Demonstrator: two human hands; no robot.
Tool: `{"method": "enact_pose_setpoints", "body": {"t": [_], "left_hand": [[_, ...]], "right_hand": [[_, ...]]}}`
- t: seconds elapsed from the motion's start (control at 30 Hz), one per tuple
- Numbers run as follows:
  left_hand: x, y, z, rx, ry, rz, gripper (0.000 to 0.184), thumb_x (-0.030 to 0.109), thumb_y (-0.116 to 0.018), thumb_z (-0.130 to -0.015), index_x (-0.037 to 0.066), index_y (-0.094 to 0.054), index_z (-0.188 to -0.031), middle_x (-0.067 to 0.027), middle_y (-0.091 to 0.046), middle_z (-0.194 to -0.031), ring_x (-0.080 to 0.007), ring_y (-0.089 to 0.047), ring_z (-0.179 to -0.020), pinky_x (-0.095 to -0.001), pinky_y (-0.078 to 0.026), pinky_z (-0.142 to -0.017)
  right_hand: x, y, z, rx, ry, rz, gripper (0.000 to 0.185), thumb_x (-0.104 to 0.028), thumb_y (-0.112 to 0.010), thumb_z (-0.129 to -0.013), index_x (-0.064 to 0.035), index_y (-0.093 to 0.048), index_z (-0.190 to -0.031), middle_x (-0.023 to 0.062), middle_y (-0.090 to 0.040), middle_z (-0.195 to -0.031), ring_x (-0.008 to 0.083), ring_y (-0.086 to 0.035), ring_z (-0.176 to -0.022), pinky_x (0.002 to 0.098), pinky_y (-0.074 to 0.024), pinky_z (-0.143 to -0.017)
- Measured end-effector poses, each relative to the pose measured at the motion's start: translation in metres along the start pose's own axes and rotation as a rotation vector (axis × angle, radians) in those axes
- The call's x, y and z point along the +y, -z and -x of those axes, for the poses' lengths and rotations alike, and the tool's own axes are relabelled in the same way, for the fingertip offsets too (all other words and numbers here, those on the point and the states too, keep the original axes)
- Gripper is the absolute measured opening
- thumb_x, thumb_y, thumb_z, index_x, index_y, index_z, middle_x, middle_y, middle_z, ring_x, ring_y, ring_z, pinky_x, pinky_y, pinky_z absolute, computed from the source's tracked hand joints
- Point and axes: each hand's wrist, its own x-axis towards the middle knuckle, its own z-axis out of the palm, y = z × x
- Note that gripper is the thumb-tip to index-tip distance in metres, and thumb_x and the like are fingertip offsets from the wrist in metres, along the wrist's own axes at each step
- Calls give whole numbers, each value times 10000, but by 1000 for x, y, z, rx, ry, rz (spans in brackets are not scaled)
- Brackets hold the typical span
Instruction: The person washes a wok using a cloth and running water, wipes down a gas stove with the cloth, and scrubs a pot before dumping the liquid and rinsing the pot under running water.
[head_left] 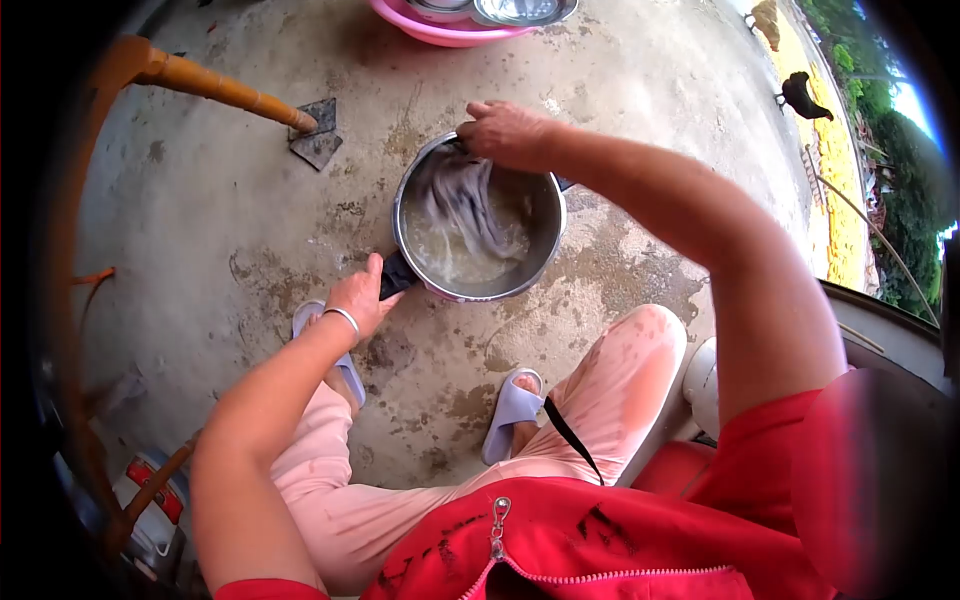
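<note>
A round metal pot (553, 240) with cloudy water in it stands on the concrete floor in front of me. My left hand (362, 298) is closed round its black handle (397, 275) at the lower left. At the pot's upper rim, my right hand (500, 135) is closed on a wet greyish cloth (465, 200), which hangs down into the water. The fingertips of my right hand are partly hidden behind the hand.
A pink basin (450, 33) holding metal bowls lies at the top. A wooden chair or frame leg (225, 88) reaches in from the left. Two chickens and spread yellow grain (845, 200) are at the right. My slippered feet flank the floor below the pot.
</note>
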Motion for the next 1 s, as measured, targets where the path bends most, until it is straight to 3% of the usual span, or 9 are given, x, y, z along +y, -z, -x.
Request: {"method": "enact_pose_setpoints", "body": {"t": [0.2,0.27,0.4,0.53,0.67,0.73,0.8,0.87,1.0], "left_hand": [[2,5,0,4,-9,46,512,345,-608,-833,26,-323,-1113,-223,-619,-827,-415,-598,-782,-480,-480,-677],[2,12,0,-39,19,14,515,362,-592,-845,26,-310,-1114,-226,-624,-856,-406,-609,-805,-472,-492,-702],[0,12,-4,-13,-37,24,499,331,-615,-834,29,-321,-1100,-220,-622,-904,-400,-607,-846,-468,-487,-731],[-3,8,-7,30,-36,49,531,331,-645,-808,41,-323,-1114,-228,-608,-836,-432,-581,-802,-487,-466,-677],[2,17,-3,13,-21,3,516,329,-636,-815,37,-335,-1117,-231,-616,-855,-421,-593,-827,-474,-480,-700],[3,15,-3,-17,0,5,485,321,-626,-825,34,-350,-1102,-233,-622,-875,-412,-601,-849,-462,-491,-724],[0,13,-4,12,-14,5,490,322,-624,-826,36,-346,-1112,-234,-622,-872,-410,-605,-842,-457,-494,-718],[2,15,-2,1,-4,5,487,327,-622,-828,40,-341,-1104,-228,-624,-869,-406,-608,-837,-454,-496,-713],[4,17,-3,-1,-2,-9,490,334,-622,-829,42,-337,-1101,-217,-626,-868,-399,-611,-837,-453,-497,-711]], "right_hand": [[-82,-3,58,-611,-308,-59,205,-157,-554,-799,-75,-670,-948,130,-538,-1069,234,-533,-983,345,-494,-735],[-146,-61,65,-451,-580,-337,218,-133,-527,-803,-35,-673,-932,184,-565,-1084,273,-574,-972,399,-517,-738],[-186,-70,1,-461,-544,-826,220,-192,-562,-791,-12,-683,-828,205,-647,-866,317,-636,-842,375,-500,-760],[-153,-78,-59,-39,-666,-1031,226,-241,-563,-764,-51,-686,-769,181,-651,-873,320,-631,-836,386,-499,-724],[-83,-88,-57,56,-275,-187,209,-155,-511,-783,-90,-615,-953,107,-634,-919,261,-568,-967,393,-419,-860],[-55,-144,-51,-299,-140,28,228,-172,-503,-790,-83,-605,-974,72,-628,-972,206,-506,-1075,384,-346,-951],[-44,-136,-28,-178,45,254,239,-178,-505,-781,-90,-612,-976,87,-629,-968,214,-514,-1059,390,-340,-966],[-46,-124,-5,-23,-64,100,253,-187,-488,-798,-89,-614,-994,91,-627,-961,233,-520,-1058,361,-334,-988],[-39,-117,12,-439,-128,-91,221,-163,-495,-804,-91,-619,-972,90,-634,-938,237,-556,-992,375,-389,-904]]}}
